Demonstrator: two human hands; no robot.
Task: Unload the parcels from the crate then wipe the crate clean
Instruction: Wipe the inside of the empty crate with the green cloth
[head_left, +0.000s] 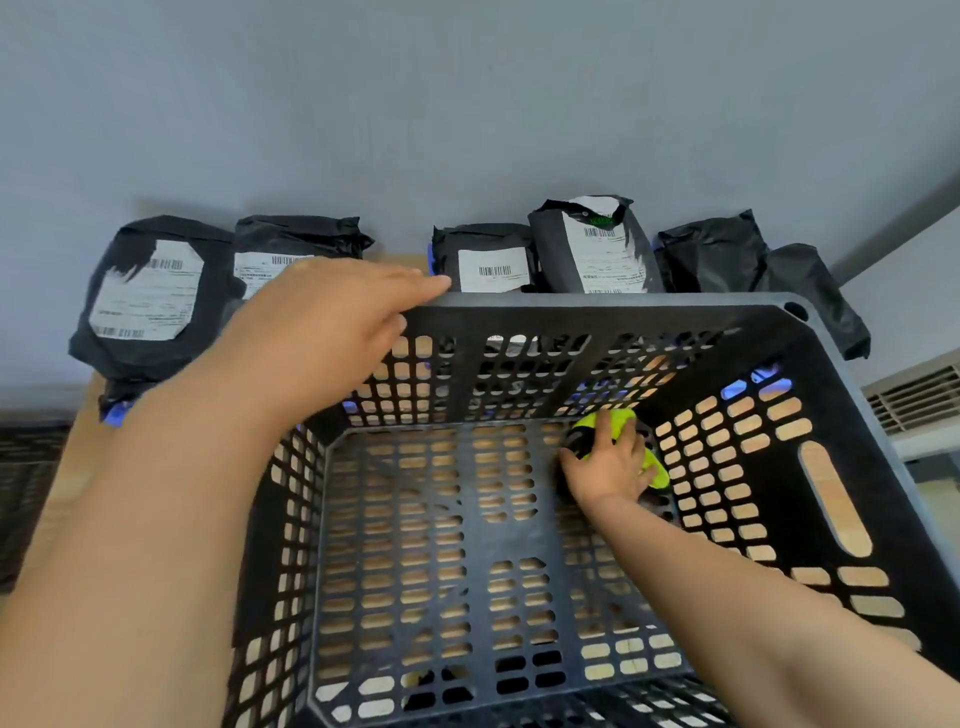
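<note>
A black perforated plastic crate (597, 306) fills the lower middle of the head view, with no parcels inside. My left hand (332, 322) rests flat over the crate's far left rim, fingers spread. Deep in the crate's far right corner, my right hand (610, 465) presses a bright green cloth (652, 467) against the crate floor. Several black parcels with white labels stand in a row behind the crate against the wall: one at the far left (150, 296), one in the middle (485, 257), one taller to the right (592, 244).
The crate sits on a light wooden table (57, 499) pushed against a blue-grey wall (467, 104). A white vent grille (914, 395) shows at the right edge. A dark slatted object (26, 483) lies off the table's left side.
</note>
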